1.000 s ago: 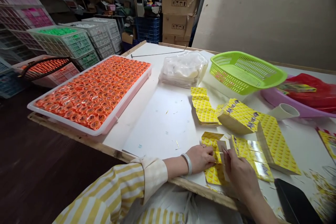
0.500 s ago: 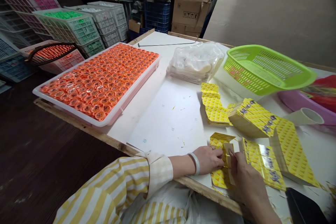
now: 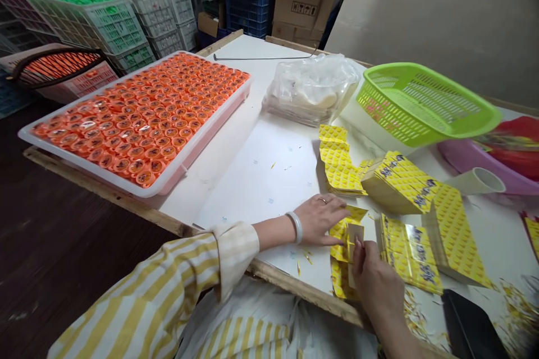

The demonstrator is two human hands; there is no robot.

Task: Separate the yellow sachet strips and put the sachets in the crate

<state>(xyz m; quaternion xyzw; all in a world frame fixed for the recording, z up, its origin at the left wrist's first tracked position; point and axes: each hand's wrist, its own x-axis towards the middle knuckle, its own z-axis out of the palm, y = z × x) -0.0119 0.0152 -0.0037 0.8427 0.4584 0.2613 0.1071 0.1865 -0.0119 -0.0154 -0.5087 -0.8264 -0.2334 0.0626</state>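
A flat yellow printed carton blank lies at the near edge of the white table. My left hand, with a ring and a pale bangle on the wrist, rests flat on its left part, fingers stretched. My right hand pinches a flap of the same blank from the near side. Just to the right lie more yellow carton blanks, and a stack of them sits farther back.
A white tray of orange caps fills the table's left. A clear plastic bag, a green basket, a purple tub and a paper cup stand behind. A black object lies near right. Crates stack at the far left.
The view has shifted a little. My left hand went from a pinch on the blank to lying flat on it; my right hand stays at the flap.
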